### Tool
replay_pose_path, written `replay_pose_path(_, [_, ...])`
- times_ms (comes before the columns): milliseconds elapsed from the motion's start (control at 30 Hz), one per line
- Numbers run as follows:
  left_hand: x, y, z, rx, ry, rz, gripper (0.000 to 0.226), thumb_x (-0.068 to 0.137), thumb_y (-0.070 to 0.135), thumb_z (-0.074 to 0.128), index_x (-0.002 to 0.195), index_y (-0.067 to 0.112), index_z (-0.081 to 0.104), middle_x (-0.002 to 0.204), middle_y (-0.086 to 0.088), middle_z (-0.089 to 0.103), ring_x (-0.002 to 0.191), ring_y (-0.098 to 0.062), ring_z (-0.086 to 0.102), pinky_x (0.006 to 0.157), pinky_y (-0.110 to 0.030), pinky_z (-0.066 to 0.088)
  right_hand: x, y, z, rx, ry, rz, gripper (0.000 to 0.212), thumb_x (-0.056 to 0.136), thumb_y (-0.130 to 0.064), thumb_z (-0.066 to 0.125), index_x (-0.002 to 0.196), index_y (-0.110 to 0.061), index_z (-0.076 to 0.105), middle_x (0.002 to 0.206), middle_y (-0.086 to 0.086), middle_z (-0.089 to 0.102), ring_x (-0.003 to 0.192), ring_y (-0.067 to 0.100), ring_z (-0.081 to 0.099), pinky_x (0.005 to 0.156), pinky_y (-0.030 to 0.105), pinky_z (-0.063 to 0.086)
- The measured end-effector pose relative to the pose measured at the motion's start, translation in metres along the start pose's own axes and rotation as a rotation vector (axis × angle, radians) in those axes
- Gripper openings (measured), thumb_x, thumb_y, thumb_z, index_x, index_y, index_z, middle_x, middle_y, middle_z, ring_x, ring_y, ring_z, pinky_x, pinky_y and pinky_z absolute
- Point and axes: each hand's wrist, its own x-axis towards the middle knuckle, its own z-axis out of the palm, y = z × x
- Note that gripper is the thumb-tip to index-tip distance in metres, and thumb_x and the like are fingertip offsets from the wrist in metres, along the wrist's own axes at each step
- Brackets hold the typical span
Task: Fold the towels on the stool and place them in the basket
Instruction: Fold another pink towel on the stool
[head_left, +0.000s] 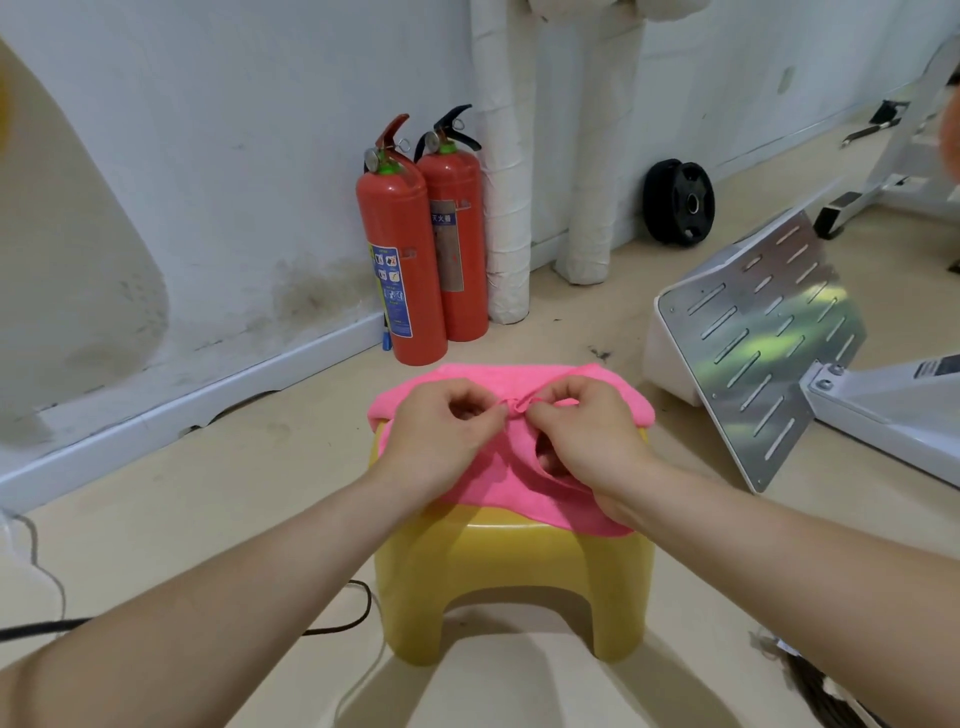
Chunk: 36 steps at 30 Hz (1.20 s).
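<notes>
Two forearms (218, 618) are reaching in from the near edge; the left hand (441, 431) and right hand (587, 436) are meeting mid-towel, each pinching a small raised bit of cloth with curled fingers; the pink towel (498, 382) is lying spread on the yellow stool (509, 561), long axis running left to right, near edge drooping over the seat; two extinguishers (402, 249) are standing at the wall behind.

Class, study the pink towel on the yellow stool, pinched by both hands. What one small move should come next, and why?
Probably draw both hands apart to pull the pink towel flat. The left hand and right hand pinch a small pucker near its middle, and it lies rumpled over the yellow stool, not yet folded.
</notes>
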Motion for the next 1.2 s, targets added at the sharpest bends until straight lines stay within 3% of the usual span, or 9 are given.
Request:
replay_pose_path(167, [-0.003, 0.005, -0.005, -0.233, 0.141, -0.124, 0.01, 0.083, 0.008, 0.072, 0.075, 0.012, 0.066, 0.059, 0.001, 0.058, 0.045, -0.004, 0.048, 0.044, -0.014, 0.037, -0.002, -0.009, 0.005, 0.122, 0.052, 0.108, 0.029, 0.091, -0.015, 0.055, 0.063, -0.016, 0.052, 0.044, 0.003, 0.053, 0.029, 0.016, 0.049, 0.042, 0.022, 0.042])
replay_pose_path(333, [-0.007, 0.007, -0.002, -0.333, 0.183, -0.215, 0.012, 0.088, 0.018, 0.065, 0.084, 0.007, 0.068, 0.06, 0.0, 0.058, 0.06, -0.016, 0.049, 0.059, -0.029, 0.042, -0.005, -0.011, 0.011, 0.203, 0.046, 0.099, 0.025, 0.092, -0.013, 0.052, 0.067, -0.014, 0.051, 0.052, 0.006, 0.05, 0.034, 0.014, 0.049, 0.047, 0.032, 0.051])
replay_pose_path(467, [0.001, 0.0, -0.007, -0.276, 0.324, -0.236, 0.017, 0.087, 0.026, 0.065, 0.078, 0.012, 0.069, 0.066, -0.002, 0.06, 0.064, -0.016, 0.052, 0.06, -0.029, 0.043, -0.004, -0.013, 0.005, 0.205, 0.151, 0.089, 0.012, 0.092, -0.015, 0.045, 0.081, -0.013, 0.05, 0.058, 0.007, 0.051, 0.029, 0.016, 0.048, 0.039, 0.025, 0.046])
replay_pose_path(567, [-0.005, 0.005, -0.005, -0.282, 0.173, -0.173, 0.015, 0.088, 0.022, 0.066, 0.075, 0.015, 0.067, 0.059, 0.0, 0.055, 0.052, -0.012, 0.044, 0.048, -0.021, 0.034, -0.005, -0.015, 0.005, 0.193, 0.111, 0.012, 0.011, 0.092, -0.02, 0.052, 0.084, -0.013, 0.057, 0.054, 0.003, 0.054, 0.033, 0.016, 0.051, 0.041, 0.023, 0.042])
replay_pose_path(667, [-0.011, 0.013, 0.002, -0.208, 0.06, -0.023, 0.013, 0.088, 0.013, 0.066, 0.075, 0.012, 0.068, 0.058, 0.002, 0.058, 0.051, -0.009, 0.046, 0.049, -0.019, 0.035, -0.005, -0.015, 0.013, 0.23, -0.016, -0.065, 0.021, 0.092, -0.02, 0.061, 0.084, -0.001, 0.063, 0.055, 0.007, 0.052, 0.036, 0.013, 0.047, 0.043, 0.022, 0.039])
replay_pose_path(933, [-0.013, 0.018, -0.006, -0.261, 0.062, 0.017, 0.011, 0.09, 0.006, 0.061, 0.089, 0.013, 0.07, 0.068, -0.007, 0.071, 0.063, -0.012, 0.066, 0.064, -0.025, 0.056, -0.006, -0.015, 0.009, 0.248, -0.113, -0.083, 0.012, 0.09, -0.012, 0.062, 0.088, -0.006, 0.072, 0.065, 0.009, 0.064, 0.051, 0.014, 0.053, 0.05, 0.023, 0.044])
replay_pose_path(1033, [-0.013, 0.019, -0.009, -0.278, 0.042, 0.0, 0.011, 0.091, 0.007, 0.061, 0.094, 0.016, 0.066, 0.059, -0.007, 0.066, 0.053, -0.014, 0.064, 0.053, -0.022, 0.051, -0.009, -0.015, 0.011, 0.246, -0.13, -0.097, 0.013, 0.09, -0.012, 0.061, 0.084, -0.007, 0.071, 0.069, 0.01, 0.068, 0.065, 0.021, 0.062, 0.062, 0.031, 0.051])
replay_pose_path(1133, [-0.01, 0.016, -0.012, -0.18, 0.043, 0.057, 0.012, 0.087, 0.005, 0.066, 0.085, 0.018, 0.068, 0.06, -0.007, 0.064, 0.054, -0.014, 0.059, 0.057, -0.026, 0.051, -0.008, -0.013, 0.011, 0.235, -0.141, -0.092, 0.016, 0.091, -0.015, 0.062, 0.09, -0.002, 0.071, 0.08, 0.017, 0.071, 0.075, 0.028, 0.065, 0.076, 0.041, 0.054])
replay_pose_path(1200, [-0.006, 0.012, -0.016, -0.029, 0.077, 0.136, 0.013, 0.082, 0.008, 0.071, 0.079, 0.02, 0.068, 0.067, 0.0, 0.064, 0.062, -0.01, 0.056, 0.063, -0.026, 0.048, -0.007, -0.012, 0.011, 0.186, -0.109, -0.108, 0.014, 0.09, -0.013, 0.062, 0.091, -0.003, 0.072, 0.08, 0.015, 0.07, 0.074, 0.022, 0.063, 0.075, 0.038, 0.054])
